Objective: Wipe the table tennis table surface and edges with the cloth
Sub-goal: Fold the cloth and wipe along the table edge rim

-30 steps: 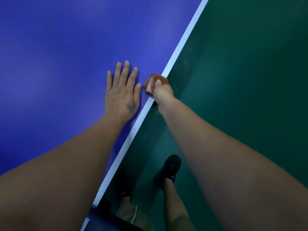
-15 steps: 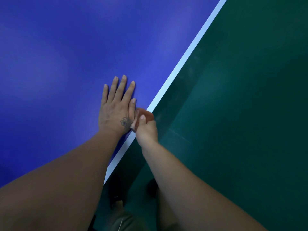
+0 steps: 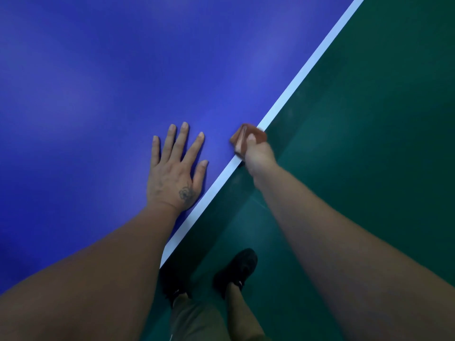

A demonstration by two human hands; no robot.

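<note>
1. Cloth point(image 3: 246, 137), a small reddish-brown folded pad, sits at the centre right of the frame, right on the table's point(image 3: 98, 70) white edge line point(image 3: 305, 67), wrapped over the rim where blue top meets the green floor point(image 3: 369, 168).

2. The edge line is the axis that matters: it runs diagonally from the lower centre of the frame to the upper right corner. The cloth straddles it about midway, so any stroke has to follow that diagonal, up-right or down-left.

3. Right hand point(image 3: 258, 153) is on the cloth, reaching in from the lower right, off the table side. Its fingers are curled round the pad, the thumb on top and the rest seemingly tucked below the rim, though that underside is hidden. The hand is slightly blurred.

4. Left hand point(image 3: 176, 171) lies flat on the blue top just left of the edge line, centre of the frame, fingers spread wide and straight, pointing to the upper part of the frame. It holds nothing and is near the cloth, apart from it; it looks to be bracing the body.

5. Judgement: the step in hand is wiping the edge. The long stretch of line toward the upper right lies ahead of the cloth, the shorter stretch toward the lower centre behind it; how much is already clean cannot be told.

6. Black shoes point(image 3: 236, 269) stand on the floor at the bottom centre, close under the table's rim.
</note>
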